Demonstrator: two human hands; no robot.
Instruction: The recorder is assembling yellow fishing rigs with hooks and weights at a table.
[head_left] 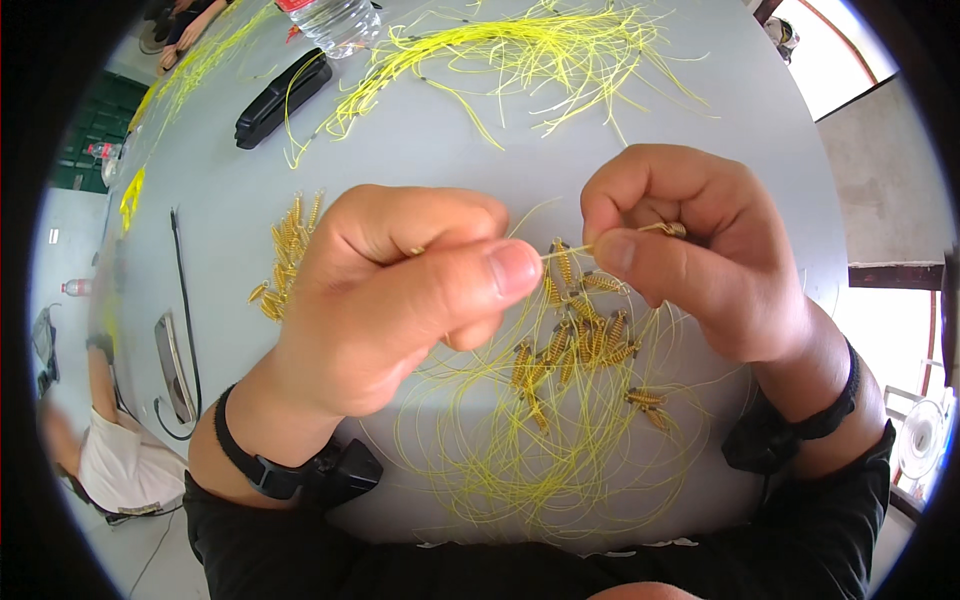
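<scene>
My left hand (410, 275) is closed in a pinch on a thin yellow line (567, 252). Facing it, my right hand (700, 250) pinches the same line, so a short stretch runs taut between the two thumbs. A small gold metal piece (672, 230) shows among the right fingers; its full shape is hidden. Below both hands lies a pile of gold wire coils with dark ends (585, 340), tied to long loose yellow lines (540, 470) that spread toward me. Another heap of gold coils (290, 240) rests left of my left hand.
A bundle of yellow lines (520, 50) lies across the far table (440, 170). Beside it are a black case (283, 98) and a clear bottle (340, 25). A phone (175, 365) and black cable (184, 300) lie at the left. Another person (125, 450) sits beyond the left edge.
</scene>
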